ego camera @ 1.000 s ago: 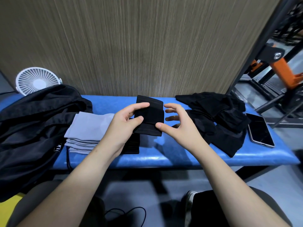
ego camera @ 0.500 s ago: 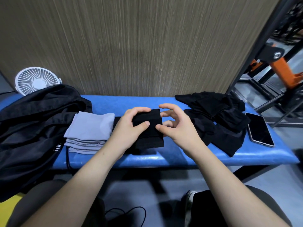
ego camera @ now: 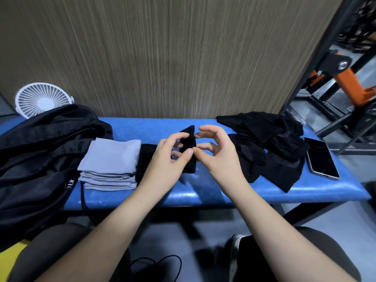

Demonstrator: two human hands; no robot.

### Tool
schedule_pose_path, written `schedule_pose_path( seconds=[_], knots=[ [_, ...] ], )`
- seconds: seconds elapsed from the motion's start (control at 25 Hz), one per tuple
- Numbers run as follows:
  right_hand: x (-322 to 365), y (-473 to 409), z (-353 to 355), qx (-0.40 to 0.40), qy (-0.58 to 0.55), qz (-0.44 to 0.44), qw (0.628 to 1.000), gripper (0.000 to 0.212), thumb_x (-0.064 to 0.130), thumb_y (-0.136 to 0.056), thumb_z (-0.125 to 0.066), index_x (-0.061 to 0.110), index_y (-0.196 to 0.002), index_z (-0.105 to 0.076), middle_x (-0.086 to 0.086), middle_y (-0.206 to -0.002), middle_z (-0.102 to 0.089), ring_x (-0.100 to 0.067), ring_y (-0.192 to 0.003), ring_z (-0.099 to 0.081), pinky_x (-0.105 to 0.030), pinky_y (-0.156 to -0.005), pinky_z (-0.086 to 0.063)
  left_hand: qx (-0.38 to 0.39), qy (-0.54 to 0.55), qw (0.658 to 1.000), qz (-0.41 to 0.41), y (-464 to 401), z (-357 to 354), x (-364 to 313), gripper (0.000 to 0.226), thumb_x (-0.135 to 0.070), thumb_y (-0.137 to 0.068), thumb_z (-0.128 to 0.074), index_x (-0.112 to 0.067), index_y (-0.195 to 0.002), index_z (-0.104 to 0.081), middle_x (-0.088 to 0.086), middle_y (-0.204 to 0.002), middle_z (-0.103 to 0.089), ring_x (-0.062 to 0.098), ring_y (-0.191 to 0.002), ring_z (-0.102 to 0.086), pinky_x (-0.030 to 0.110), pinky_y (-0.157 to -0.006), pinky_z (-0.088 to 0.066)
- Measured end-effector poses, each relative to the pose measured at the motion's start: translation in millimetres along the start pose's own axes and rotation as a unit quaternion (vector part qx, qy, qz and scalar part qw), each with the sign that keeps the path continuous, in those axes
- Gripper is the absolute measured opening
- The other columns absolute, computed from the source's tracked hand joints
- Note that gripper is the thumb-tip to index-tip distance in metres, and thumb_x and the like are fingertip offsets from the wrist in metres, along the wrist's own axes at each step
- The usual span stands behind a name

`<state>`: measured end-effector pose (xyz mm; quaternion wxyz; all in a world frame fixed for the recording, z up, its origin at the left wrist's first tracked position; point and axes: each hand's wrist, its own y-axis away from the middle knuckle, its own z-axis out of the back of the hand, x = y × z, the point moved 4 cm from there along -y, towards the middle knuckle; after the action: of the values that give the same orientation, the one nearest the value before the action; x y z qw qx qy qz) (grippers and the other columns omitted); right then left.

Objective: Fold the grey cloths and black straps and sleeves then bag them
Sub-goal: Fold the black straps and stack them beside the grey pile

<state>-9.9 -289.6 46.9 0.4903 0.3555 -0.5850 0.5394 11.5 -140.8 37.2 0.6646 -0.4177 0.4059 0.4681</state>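
Now narrow, upright black sleeve [ego camera: 188, 148]

two hands [ego camera: 168, 157] [ego camera: 219, 157], one grey cloth stack [ego camera: 109, 161], one phone [ego camera: 322, 159], one fan [ego camera: 41, 100], one black bag [ego camera: 40, 159].

The folded black piece [ego camera: 188, 148] is partly hidden between the left hand [ego camera: 166, 159] and right hand [ego camera: 218, 157]; its kind cannot be told. Left of the grip, a black stack [ego camera: 145, 157] sits mostly behind the left wrist. The black bag [ego camera: 40, 159] runs off the left edge.
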Motion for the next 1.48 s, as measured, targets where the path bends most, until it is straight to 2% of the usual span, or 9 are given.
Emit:
schedule_pose_path(
  seconds=[0.12, 0.28, 0.48, 0.56, 0.68, 0.84, 1.08, 1.24, 1.48],
  knots=[
    [-1, 1, -1, 0.015, -0.044, -0.016, 0.999, 0.041, -0.01, -0.09, -0.062, 0.011, -0.124, -0.054, -0.01, -0.119, -0.063, -0.026, -0.093, -0.074, -0.044, -0.094, -0.057, 0.0, 0.11, 0.993, 0.035, 0, 1, 2, 0.035, -0.03, -0.092, -0.066, -0.031, -0.126, -0.057, 0.002, -0.119, -0.067, 0.011, -0.1, -0.07, 0.032, -0.093, -0.055],
    [1, 0, 0, 0.009, -0.075, -0.027, 0.997, 0.036, -0.015, -0.093, -0.052, 0.002, -0.124, -0.052, -0.015, -0.119, -0.062, -0.025, -0.093, -0.074, -0.034, -0.086, -0.059, -0.036, 0.142, 0.988, 0.046, -1, 7, 3, 0.041, -0.005, -0.098, -0.056, -0.031, -0.13, -0.053, 0.005, -0.102, -0.073, 0.012, -0.086, -0.071, 0.038, -0.089, -0.055],
    [-10, -3, 11, -0.062, 0.021, -0.065, 0.996, 0.03, 0.002, -0.089, -0.067, 0.018, -0.113, -0.061, -0.005, -0.112, -0.064, -0.009, -0.085, -0.063, -0.038, -0.088, -0.057, -0.037, 0.142, 0.989, 0.023, -1, 13, 0, 0.056, -0.001, -0.097, -0.054, -0.041, -0.136, -0.047, 0.019, -0.09, -0.067, 0.016, -0.078, -0.058, 0.03, -0.078, -0.046],
    [-14, -4, 13, -0.069, 0.026, -0.088, 0.993, 0.026, 0.011, -0.091, -0.069, 0.021, -0.113, -0.061, -0.003, -0.112, -0.063, -0.007, -0.082, -0.061, -0.034, -0.084, -0.057, -0.037, 0.144, 0.989, 0.016, -1, 16, -1, 0.053, -0.001, -0.097, -0.053, -0.04, -0.133, -0.05, 0.024, -0.093, -0.066, 0.02, -0.075, -0.056, 0.031, -0.075, -0.044],
    [-17, -4, 8, -0.045, -0.035, -0.137, 0.989, 0.015, 0.022, -0.096, -0.065, 0.024, -0.111, -0.062, -0.008, -0.103, -0.068, -0.016, -0.086, -0.065, -0.041, -0.076, -0.058, -0.029, 0.172, 0.984, 0.023, -1, 19, 0, 0.046, 0.001, -0.098, -0.053, -0.033, -0.128, -0.056, 0.013, -0.103, -0.072, 0.024, -0.083, -0.067, 0.031, -0.078, -0.053],
    [-17, -2, -1, 0.001, -0.083, -0.166, 0.983, 0.016, 0.016, -0.099, -0.06, 0.015, -0.115, -0.058, -0.006, -0.082, -0.066, -0.018, -0.074, -0.062, -0.044, -0.061, -0.06, -0.022, 0.178, 0.983, 0.04, -5, 26, 6, 0.04, 0.003, -0.096, -0.056, -0.025, -0.124, -0.063, 0.011, -0.115, -0.07, 0.016, -0.083, -0.068, 0.02, -0.069, -0.051],
    [-13, -8, -20, 0.019, -0.116, -0.138, 0.983, 0.023, 0.004, -0.096, -0.06, 0.012, -0.117, -0.056, -0.011, -0.081, -0.059, -0.024, -0.074, -0.061, -0.036, -0.054, -0.055, -0.06, 0.1, 0.993, 0.034, -6, 53, 10, 0.036, 0.0, -0.092, -0.063, -0.027, -0.116, -0.067, 0.002, -0.117, -0.067, 0.01, -0.081, -0.068, 0.027, -0.077, -0.056],
    [-18, -12, -35, 0.01, -0.085, -0.137, 0.987, 0.02, 0.003, -0.094, -0.061, 0.013, -0.111, -0.059, -0.007, -0.077, -0.059, -0.019, -0.067, -0.061, -0.037, -0.057, -0.057, -0.094, -0.033, 0.995, 0.031, -7, 72, 16, 0.033, -0.003, -0.091, -0.063, -0.027, -0.113, -0.067, -0.004, -0.105, -0.06, -0.004, -0.059, -0.054, 0.011, -0.06, -0.04],
    [-35, -22, -60, 0.015, 0.044, -0.125, 0.991, 0.016, 0.011, -0.09, -0.068, 0.022, -0.102, -0.066, 0.002, -0.075, -0.053, -0.018, -0.063, -0.054, -0.043, -0.062, -0.057, -0.093, -0.148, 0.985, -0.001, -10, 85, 27, 0.035, 0.002, -0.09, -0.059, -0.026, -0.11, -0.068, -0.005, -0.115, -0.053, 0.01, -0.085, -0.065, 0.016, -0.083, -0.047]
  ],
)
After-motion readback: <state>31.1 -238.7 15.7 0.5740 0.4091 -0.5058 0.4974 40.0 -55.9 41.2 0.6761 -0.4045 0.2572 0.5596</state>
